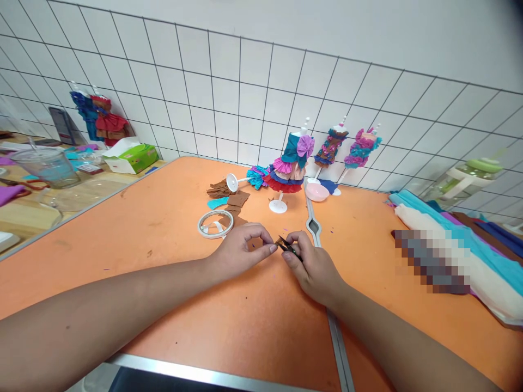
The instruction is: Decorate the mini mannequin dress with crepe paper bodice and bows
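Note:
Over the middle of the orange table, my left hand pinches a small brown scrap, probably crepe paper, between thumb and fingertips. My right hand grips small black scissors, whose handles are mostly hidden by my fingers. The blades point left, spread apart at the scrap. Beyond my left hand lie a roll of white tape, folded brown paper pieces and a teal scrap. A mini dress form with a layered ruffled paper dress stands upright behind my hands.
Another dressed form lies tipped over. Two more stand by the tiled wall, near a pink bowl. Rolls of coloured paper lie at right. A tissue pack and a plastic cup are at left.

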The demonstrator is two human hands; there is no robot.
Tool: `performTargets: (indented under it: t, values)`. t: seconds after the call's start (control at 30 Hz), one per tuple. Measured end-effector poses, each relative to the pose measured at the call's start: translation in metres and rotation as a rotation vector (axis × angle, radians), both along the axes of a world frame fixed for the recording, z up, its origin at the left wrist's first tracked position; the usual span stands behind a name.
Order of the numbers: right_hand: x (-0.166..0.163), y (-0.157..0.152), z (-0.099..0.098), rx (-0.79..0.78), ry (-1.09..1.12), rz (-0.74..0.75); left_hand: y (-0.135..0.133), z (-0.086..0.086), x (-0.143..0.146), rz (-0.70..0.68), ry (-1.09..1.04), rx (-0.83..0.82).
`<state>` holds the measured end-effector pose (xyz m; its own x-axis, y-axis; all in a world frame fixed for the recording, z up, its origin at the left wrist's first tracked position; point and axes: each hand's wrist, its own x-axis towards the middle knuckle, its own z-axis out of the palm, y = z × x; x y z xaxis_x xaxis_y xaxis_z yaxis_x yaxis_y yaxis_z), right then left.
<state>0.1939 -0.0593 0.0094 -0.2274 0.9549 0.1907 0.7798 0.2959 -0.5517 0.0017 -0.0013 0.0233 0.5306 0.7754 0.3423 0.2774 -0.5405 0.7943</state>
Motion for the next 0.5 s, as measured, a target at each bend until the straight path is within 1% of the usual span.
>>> performTargets:
  t: [0.23,0.37,0.43,0.5]
  values:
    - [0.001,0.0,0.0,-0.016,0.003,0.002,-0.001,0.001,0.0,-0.002,0.006,-0.011]
    - [-0.002,0.001,0.003,-0.018,-0.017,-0.002,0.0,-0.002,0.0,0.013,0.034,-0.009]
    - [0.0,0.003,0.007,-0.021,-0.044,-0.054,0.002,-0.006,0.0,0.041,0.064,-0.024]
    - [0.007,0.007,0.012,-0.031,-0.144,-0.177,0.005,-0.01,-0.001,0.064,0.082,-0.056]
